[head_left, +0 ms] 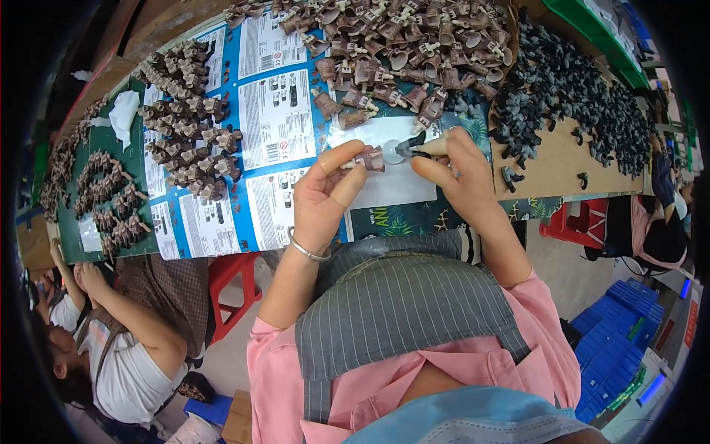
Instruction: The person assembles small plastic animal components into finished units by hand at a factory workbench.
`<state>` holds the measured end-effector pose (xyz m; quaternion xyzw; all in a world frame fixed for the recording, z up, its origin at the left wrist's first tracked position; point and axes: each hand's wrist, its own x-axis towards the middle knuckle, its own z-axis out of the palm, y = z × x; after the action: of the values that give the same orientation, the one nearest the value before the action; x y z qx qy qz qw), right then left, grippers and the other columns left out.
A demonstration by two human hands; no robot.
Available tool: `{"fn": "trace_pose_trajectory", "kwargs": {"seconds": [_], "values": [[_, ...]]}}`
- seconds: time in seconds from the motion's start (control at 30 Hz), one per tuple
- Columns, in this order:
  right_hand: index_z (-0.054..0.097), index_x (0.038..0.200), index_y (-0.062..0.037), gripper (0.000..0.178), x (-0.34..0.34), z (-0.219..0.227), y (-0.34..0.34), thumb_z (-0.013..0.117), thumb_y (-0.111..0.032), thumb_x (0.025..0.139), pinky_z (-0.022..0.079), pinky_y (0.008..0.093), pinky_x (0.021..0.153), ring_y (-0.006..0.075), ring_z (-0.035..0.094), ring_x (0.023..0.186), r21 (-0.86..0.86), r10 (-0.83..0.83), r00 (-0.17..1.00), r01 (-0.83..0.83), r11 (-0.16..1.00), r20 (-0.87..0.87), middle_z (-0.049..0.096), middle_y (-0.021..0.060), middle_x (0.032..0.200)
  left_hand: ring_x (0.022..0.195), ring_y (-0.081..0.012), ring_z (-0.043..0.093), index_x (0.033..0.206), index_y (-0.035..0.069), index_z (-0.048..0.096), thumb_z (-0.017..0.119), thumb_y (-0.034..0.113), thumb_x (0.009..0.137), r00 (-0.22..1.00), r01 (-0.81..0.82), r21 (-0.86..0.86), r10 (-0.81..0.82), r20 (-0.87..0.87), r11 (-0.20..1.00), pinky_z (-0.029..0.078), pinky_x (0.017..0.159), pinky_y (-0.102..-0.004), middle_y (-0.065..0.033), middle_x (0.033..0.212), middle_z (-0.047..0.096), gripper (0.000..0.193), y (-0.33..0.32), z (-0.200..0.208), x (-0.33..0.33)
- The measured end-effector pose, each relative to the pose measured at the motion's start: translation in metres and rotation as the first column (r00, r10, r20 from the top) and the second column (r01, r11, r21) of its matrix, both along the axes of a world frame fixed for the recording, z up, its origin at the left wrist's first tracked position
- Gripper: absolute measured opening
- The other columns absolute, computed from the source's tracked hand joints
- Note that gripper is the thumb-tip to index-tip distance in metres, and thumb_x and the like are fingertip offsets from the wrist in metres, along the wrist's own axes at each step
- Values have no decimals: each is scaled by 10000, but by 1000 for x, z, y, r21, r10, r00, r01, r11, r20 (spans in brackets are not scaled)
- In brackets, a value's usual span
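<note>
My left hand (324, 194) is closed on a brown toy figure body (367, 160), pinched between thumb and fingers. Facing it, my right hand (460, 172) pinches a dark grey toy part (411, 143) that looks like a pair of legs. The two pieces come close together over a small round pale dish (393, 152), and I cannot tell whether they touch. Beneath lies a white sheet (403, 189). A big heap of brown figure bodies (421, 44) spreads just beyond my hands. Dark grey parts (569, 81) are piled on brown cardboard (566, 164) at the right.
Rows of assembled figures (191, 133) stand on printed card sheets (275, 118) to the left. Farther left, a co-worker (133, 340) sits by a green board (111, 140) holding more figures. Red stools (231, 292) and blue crates (617, 344) are on the floor.
</note>
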<state>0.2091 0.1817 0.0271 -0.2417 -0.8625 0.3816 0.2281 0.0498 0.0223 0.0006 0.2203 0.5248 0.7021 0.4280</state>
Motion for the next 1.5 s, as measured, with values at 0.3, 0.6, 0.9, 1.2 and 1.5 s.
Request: {"fn": "trace_pose_trajectory", "kwargs": {"seconds": [0.3,0.6,0.9,1.2,1.5], "values": [[680,939,-25,175,2,10,-8,759,-114,811,481,272,664,150,597,764,-195,103,990,-120,973,-93,555,47,859,951,-89,638,1277,23,611,618,3,936,991,41,27,-44,126,999,517,850,-230,-69,1168,680,342,7,11,13],[561,748,-81,236,-28,5,-21,741,-228,790,379,363,583,240,538,631,351,191,980,-161,922,-53,483,52,752,987,-126,653,1175,15,661,623,-29,926,981,-122,84,133,-140,989,516,869,-248,-74,1088,697,255,-1,4,7],[558,720,-141,173,-72,-2,-44,690,-236,781,357,339,616,168,530,672,622,372,928,-309,720,30,482,12,746,874,-81,653,1296,33,587,712,8,859,828,-238,13,210,-520,971,512,673,-212,-66,1048,701,456,-36,1,-26],[629,845,-111,162,-64,24,-29,729,-217,774,390,356,615,215,568,666,329,423,901,-429,841,93,544,48,791,789,-258,619,1176,44,639,753,67,787,407,-217,48,135,-903,975,512,709,-342,-94,910,676,406,-31,2,-24],[664,1002,-53,220,-88,5,-37,720,-143,809,433,359,607,249,601,734,386,442,896,-420,821,35,612,78,875,845,-296,633,1126,32,657,728,83,784,470,-241,11,127,-873,970,513,752,-358,-108,988,686,352,-24,-25,-20]]}}
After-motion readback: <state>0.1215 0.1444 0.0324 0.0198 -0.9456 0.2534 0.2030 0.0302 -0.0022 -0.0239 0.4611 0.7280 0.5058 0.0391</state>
